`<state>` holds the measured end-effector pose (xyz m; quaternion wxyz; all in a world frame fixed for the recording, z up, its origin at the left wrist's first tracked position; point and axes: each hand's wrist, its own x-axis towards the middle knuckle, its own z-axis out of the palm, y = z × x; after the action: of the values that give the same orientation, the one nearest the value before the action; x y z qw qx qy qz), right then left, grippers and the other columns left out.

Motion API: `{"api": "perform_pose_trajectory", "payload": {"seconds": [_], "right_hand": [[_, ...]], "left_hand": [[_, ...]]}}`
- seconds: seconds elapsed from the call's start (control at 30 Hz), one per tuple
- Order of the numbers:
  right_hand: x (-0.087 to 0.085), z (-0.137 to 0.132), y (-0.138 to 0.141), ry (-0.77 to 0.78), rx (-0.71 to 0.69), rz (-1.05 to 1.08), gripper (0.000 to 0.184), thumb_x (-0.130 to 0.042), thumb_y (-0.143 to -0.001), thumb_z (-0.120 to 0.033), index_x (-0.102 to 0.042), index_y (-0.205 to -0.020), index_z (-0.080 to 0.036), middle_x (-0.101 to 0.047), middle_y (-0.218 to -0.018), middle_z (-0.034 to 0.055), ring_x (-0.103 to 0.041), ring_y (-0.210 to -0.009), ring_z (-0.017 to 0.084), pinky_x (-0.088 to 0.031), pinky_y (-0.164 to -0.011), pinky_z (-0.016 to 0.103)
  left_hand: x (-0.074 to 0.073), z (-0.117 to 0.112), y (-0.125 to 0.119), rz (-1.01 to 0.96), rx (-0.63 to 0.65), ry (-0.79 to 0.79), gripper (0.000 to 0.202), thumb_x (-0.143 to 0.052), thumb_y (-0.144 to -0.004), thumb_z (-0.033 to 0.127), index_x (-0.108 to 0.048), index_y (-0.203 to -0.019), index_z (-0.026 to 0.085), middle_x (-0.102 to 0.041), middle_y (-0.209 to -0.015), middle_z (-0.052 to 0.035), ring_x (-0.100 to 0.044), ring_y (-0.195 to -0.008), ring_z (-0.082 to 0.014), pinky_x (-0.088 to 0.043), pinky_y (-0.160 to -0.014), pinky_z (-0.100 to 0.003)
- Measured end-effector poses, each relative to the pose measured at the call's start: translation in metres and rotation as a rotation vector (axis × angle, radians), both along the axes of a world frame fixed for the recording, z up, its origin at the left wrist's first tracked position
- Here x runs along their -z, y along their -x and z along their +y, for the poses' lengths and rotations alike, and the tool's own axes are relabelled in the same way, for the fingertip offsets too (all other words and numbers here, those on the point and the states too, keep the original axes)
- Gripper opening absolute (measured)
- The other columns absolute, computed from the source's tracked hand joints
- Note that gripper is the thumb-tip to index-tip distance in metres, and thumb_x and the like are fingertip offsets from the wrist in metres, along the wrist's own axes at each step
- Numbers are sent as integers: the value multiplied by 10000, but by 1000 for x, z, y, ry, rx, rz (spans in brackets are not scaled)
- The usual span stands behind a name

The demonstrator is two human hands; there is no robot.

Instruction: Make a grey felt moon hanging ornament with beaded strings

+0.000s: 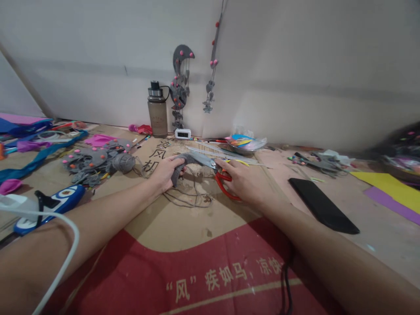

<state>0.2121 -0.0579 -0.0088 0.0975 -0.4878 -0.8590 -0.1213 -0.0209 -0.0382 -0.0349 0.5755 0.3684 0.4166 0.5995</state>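
My left hand (166, 171) is closed on a curved piece of grey felt (181, 165), holding it over the cardboard. Around the handles of red-handled scissors (223, 181) is my right hand (241, 180). The scissors' metal blades (201, 158) point left and reach the felt's upper edge; whether they are cutting into it I cannot tell. Beneath both hands, a loop of thin grey cord (188, 203) lies on the printed cardboard (157, 232).
To the left sit grey felt pieces with pink and orange pom-poms (92, 159) and a ball of grey yarn (124, 162). A bottle (158, 111) and small clock (183, 134) stand near the wall. On the right lies a black phone (323, 204). A white cable (74, 245) crosses my left forearm.
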Motion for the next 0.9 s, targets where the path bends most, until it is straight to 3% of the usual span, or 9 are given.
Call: {"api": "perform_pose_trajectory", "payload": {"seconds": [0.4,0.57,0.9], "right_hand": [[-3,0,-4,-12,-25,-123,489,-383,-897,-324,-402,-1383,-272,-618,-1093,105,-575,-823,207,-303,-588,273],[-10,0,-7,50,-15,-147,483,-372,-905,-352,-404,-1384,-299,-613,-1121,93,-571,-795,188,-310,-587,270],[-2,12,-22,15,-86,-82,491,-426,-894,-299,-401,-1383,-336,-616,-1114,51,-561,-792,169,-317,-606,263]], "left_hand": [[-1,0,4,-9,43,59,76,-578,-685,97,-531,-634,126,-537,-543,-1,-516,-457,-83,-413,-426,-172],[-2,-2,4,-16,63,71,64,-597,-652,98,-539,-664,123,-546,-562,-1,-503,-438,-70,-405,-407,-157],[-6,-1,12,-33,199,137,59,-591,-675,80,-586,-731,96,-590,-609,-23,-533,-459,-65,-446,-422,-141]]}}
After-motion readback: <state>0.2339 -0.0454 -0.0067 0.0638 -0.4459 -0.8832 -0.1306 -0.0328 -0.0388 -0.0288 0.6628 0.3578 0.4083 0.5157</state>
